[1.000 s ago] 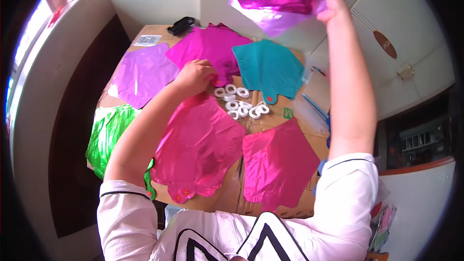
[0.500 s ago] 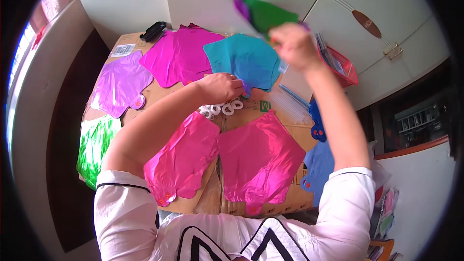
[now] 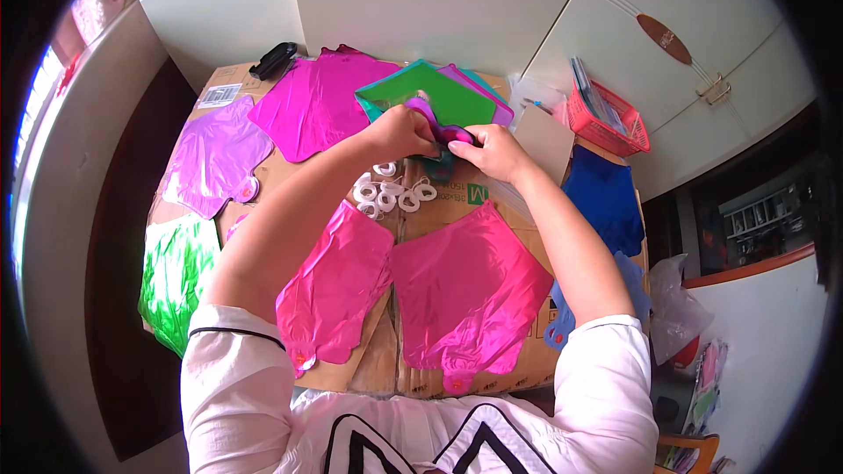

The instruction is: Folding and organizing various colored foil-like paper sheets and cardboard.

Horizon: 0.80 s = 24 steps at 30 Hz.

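Over the far middle of the cardboard, both my hands are closed on the narrow end of a green and purple shiny foil piece (image 3: 448, 95). Its wide green part spreads away from me, covering most of a teal foil piece (image 3: 371, 110). My left hand (image 3: 402, 132) pinches one side of the gathered end; my right hand (image 3: 493, 154) grips the other. Dark and pink folds show between them, partly hidden by my fingers. Just nearer than my left hand lies a cluster of small white rings (image 3: 408, 200).
Flat foil pieces surround my hands: magenta (image 3: 307, 105), lilac (image 3: 211, 154), bright green (image 3: 178, 268), pink (image 3: 338, 290), deeper pink (image 3: 474, 290) and dark blue (image 3: 603, 197). A red basket (image 3: 619, 114) stands at the far right; a black object (image 3: 274, 61) sits far left. White cabinets (image 3: 421, 9) rise behind.
My right hand has come down toward me and left with the green and purple foil piece, which now lies spread over the teal one. My left hand has joined it at the narrow end.
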### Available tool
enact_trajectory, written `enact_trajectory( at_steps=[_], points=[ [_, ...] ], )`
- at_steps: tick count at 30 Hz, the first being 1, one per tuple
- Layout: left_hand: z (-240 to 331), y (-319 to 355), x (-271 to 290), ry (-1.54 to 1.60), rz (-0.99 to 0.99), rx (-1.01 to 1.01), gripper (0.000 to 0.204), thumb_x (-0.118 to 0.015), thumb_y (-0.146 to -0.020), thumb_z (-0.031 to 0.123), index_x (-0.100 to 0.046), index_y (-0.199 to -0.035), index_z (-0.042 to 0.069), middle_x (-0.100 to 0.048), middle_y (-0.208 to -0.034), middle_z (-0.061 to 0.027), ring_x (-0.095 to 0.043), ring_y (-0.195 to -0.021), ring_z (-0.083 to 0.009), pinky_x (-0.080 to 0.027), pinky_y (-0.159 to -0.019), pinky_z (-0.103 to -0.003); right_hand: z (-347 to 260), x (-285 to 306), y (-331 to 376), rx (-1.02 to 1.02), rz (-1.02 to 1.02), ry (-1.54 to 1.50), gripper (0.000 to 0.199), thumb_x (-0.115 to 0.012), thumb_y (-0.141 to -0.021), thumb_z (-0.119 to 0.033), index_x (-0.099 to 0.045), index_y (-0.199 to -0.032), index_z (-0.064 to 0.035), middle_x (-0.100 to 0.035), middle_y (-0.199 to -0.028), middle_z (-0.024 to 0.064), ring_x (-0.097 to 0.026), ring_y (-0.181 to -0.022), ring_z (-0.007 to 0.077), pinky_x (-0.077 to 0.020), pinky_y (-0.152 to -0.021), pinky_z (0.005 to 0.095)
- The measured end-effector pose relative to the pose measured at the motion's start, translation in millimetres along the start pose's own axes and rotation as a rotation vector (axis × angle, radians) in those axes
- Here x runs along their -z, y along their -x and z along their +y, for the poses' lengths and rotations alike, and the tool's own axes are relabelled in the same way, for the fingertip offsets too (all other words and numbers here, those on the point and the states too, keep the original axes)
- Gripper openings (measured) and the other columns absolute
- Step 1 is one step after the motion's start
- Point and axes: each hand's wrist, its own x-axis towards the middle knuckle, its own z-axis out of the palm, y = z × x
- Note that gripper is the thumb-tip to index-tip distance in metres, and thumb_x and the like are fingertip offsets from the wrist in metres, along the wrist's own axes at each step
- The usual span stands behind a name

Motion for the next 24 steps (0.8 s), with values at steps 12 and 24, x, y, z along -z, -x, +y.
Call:
enact_trajectory(
  at_steps=[12,24],
  points=[
    [-0.9,-5.7,-15.4,0.053,0.152,0.130,0.024,-0.080,-0.075,0.024,-0.073,-0.087,0.004,-0.069,-0.077,-0.0087,-0.062,-0.071,-0.0124,-0.051,-0.066,-0.032,-5.8,-10.8,-7.7,0.007,0.177,0.191,0.037,-0.068,-0.082,-0.033,-0.067,-0.109,-0.0087,-0.070,-0.096,0.0177,-0.067,-0.091,0.0352,-0.0531,-0.078,0.0419],
    [1.0,12.4,-29.8,-0.291,0.272,-0.207,0.073,-0.087,-0.060,0.030,-0.053,-0.119,0.005,-0.058,-0.113,-0.0135,-0.056,-0.111,-0.0326,-0.045,-0.094,-0.042,-17.3,-9.9,-10.9,-0.017,0.139,0.206,0.034,-0.068,-0.077,-0.027,-0.068,-0.106,-0.0097,-0.069,-0.092,0.0202,-0.066,-0.088,0.0376,-0.0528,-0.076,0.0433]
  ],
)
